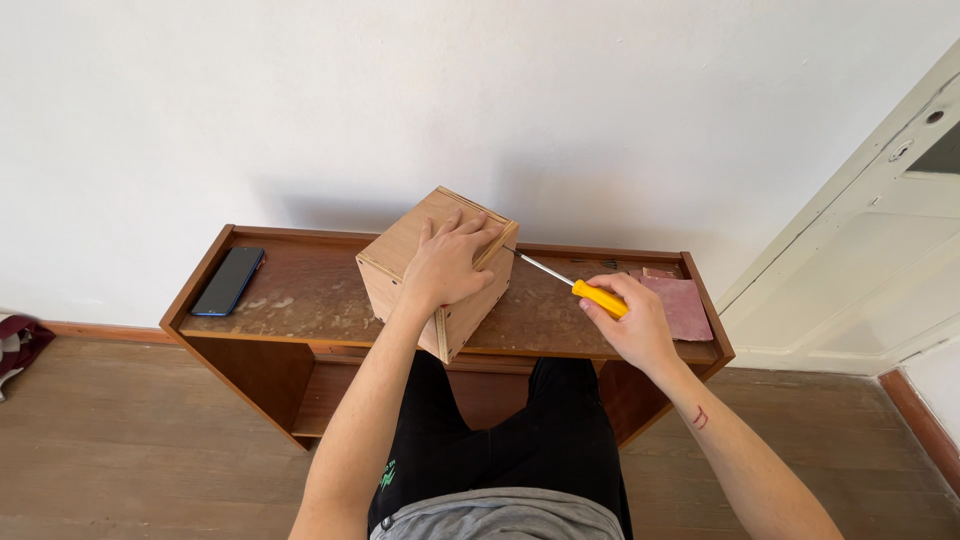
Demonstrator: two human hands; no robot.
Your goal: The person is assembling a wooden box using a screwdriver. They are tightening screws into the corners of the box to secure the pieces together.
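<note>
Pressing down on the top of a small plywood box (440, 272), our left hand (447, 262) lies flat with the fingers spread, palm against the upper panel and fingertips reaching toward the far edge; it grips nothing, only bears on the wood. Under this hand the box sits tilted, one corner turned toward us, resting on a low wooden table (300, 300) with raised side rims. Off to the right of it, our right hand (632, 322) is clenched around the yellow handle of a screwdriver (570, 283). From that fist the thin metal shaft runs up and to the left, and its tip meets the box at the upper right edge, just beside the fingertips of our left hand. Whether the tip sits in a screw head we cannot tell, since the spot is too small to make out.

Just beyond our right hand, a pinkish sheet of sandpaper (680, 303) lies flat on the tabletop, touching or nearly touching the knuckles. Behind that sheet a few small dark bits (600, 263) lie near the back rim, too small to tell apart. Well to the left of our left hand, near the far left end of the table, a dark phone (229, 281) lies face up. Below both forearms our knees in black trousers (520, 430) sit close against the table's front.
</note>
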